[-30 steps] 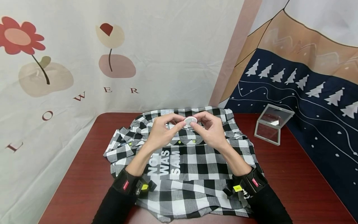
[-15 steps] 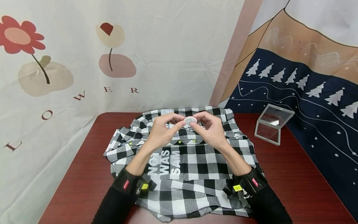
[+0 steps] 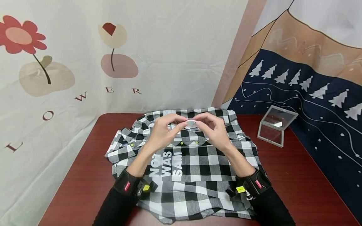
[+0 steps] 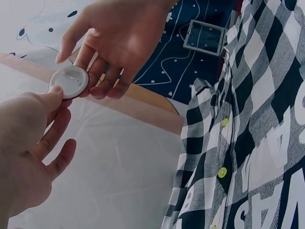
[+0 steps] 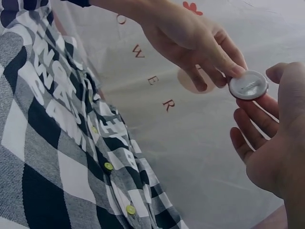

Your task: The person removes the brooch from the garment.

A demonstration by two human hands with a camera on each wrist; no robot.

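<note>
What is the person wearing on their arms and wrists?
Long black sleeves cover both arms. Each wrist has a black band: the left band and the right band both carry a small red tag and a yellow sticker. The hands are bare.

Bright even indoor light, soft shadows, sharp head view, dimmer wrist views

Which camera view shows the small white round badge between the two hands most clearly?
The right wrist view: the white round badge faces the camera, unobstructed, showing its pin bar. The left wrist view is nearly as clear. In the head view it is small, edge-on and partly hidden by fingers.
</note>
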